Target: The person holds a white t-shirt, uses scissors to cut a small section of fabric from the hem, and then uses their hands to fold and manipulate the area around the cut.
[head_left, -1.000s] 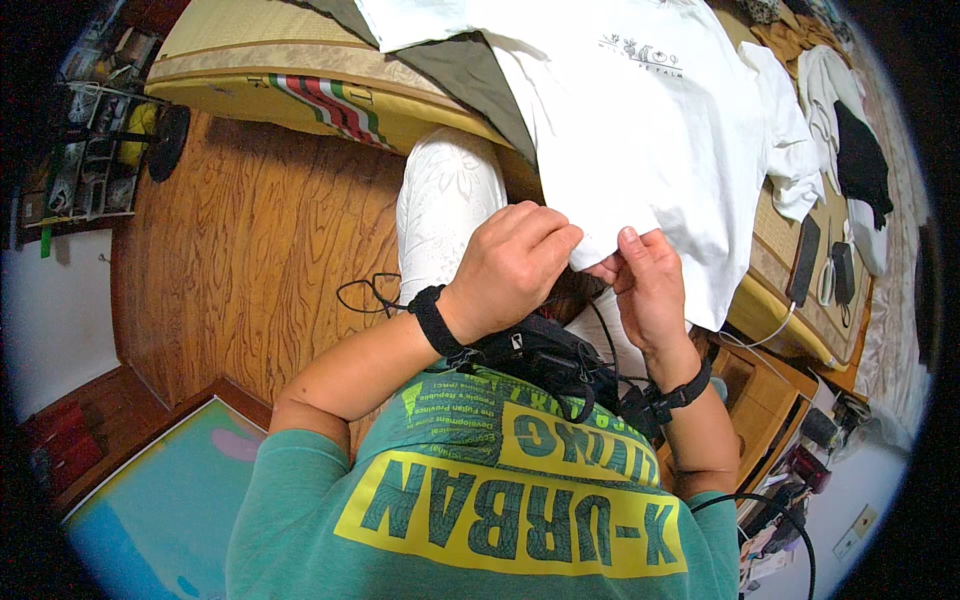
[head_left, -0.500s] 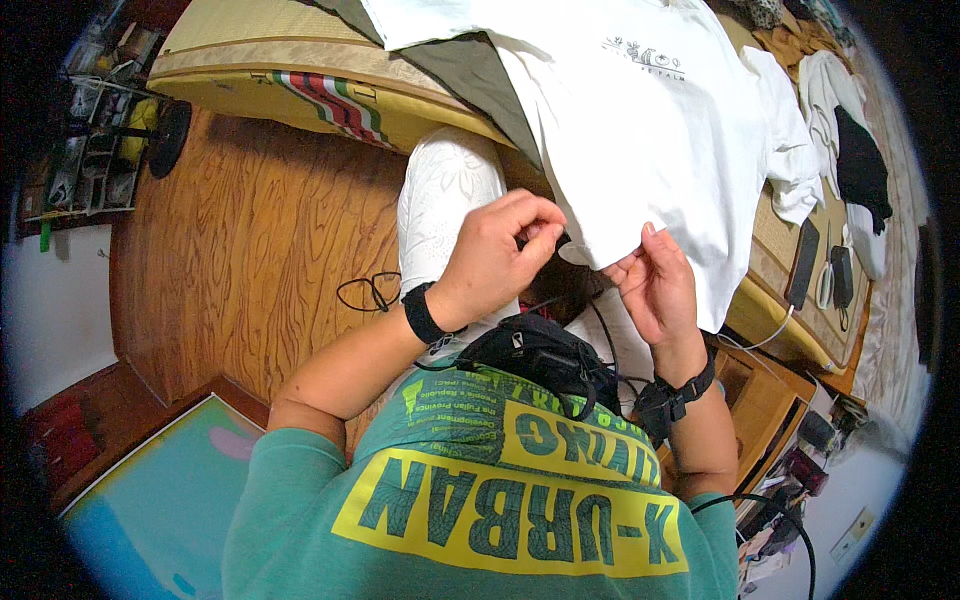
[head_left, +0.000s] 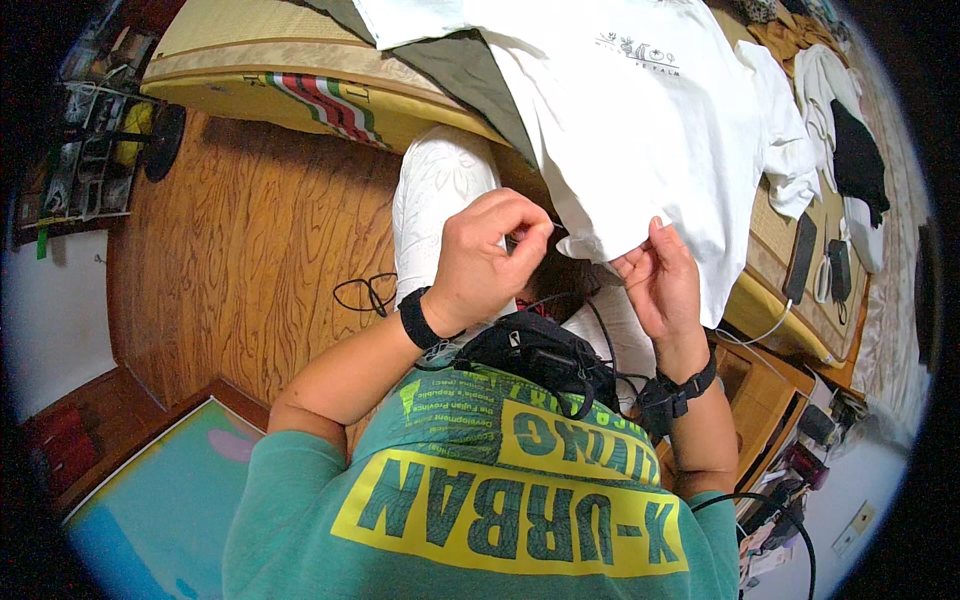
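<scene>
A white T-shirt [head_left: 640, 150] with a small dark print lies spread over the bed edge, its hem hanging toward me. My right hand [head_left: 660, 285] pinches that hem between thumb and fingers at its near edge. Just left of the hem, my left hand [head_left: 490, 250] is closed in a pinch, thumb against forefinger. Whatever sits in that pinch, if anything, is too small to make out. A little corner of the hem sticks out between the two hands. Each wrist wears a black band.
Under the shirt are a dark olive cloth [head_left: 470, 85] and a bed with a woven mat [head_left: 230, 45]. To the right lie a black power strip [head_left: 801, 255], scissors [head_left: 823, 278] and more clothes. A black pouch [head_left: 540, 355] rests on my lap; a cable loop [head_left: 365, 293] lies on the wooden floor.
My left hand has shifted slightly left, a bit farther from the hem. The right hand keeps its pinch on the hem with hardly any movement.
</scene>
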